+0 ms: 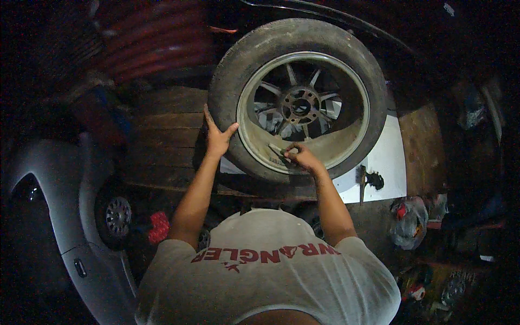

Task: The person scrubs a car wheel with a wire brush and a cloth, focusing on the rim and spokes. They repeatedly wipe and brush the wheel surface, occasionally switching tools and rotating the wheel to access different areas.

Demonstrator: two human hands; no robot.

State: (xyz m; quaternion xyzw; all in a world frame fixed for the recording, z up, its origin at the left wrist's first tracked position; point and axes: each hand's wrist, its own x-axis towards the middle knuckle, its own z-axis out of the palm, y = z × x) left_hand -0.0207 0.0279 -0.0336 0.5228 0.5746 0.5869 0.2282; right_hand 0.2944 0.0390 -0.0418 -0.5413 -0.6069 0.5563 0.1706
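A car wheel (304, 142) with a dirty, pale inner barrel and dark spokes lies in front of me, its tire (233, 70) still around the rim. My left hand (219, 140) rests on the tire's left side, fingers spread and thumb toward the rim edge. Inside the near part of the barrel, my right hand (302, 157) is closed on a small hand tool (276, 150) with a pale, flat, narrow end. Something dark green shows at its fingers. The tool's exact kind is too small to make out.
Under the wheel are wooden planks (168, 122) and a white sheet (392, 157), with a dark, bristly object (374, 180) on the sheet. A silver car (70, 216) stands at left, near a red bundle (158, 227). A clear plastic bag (409, 225) sits at right.
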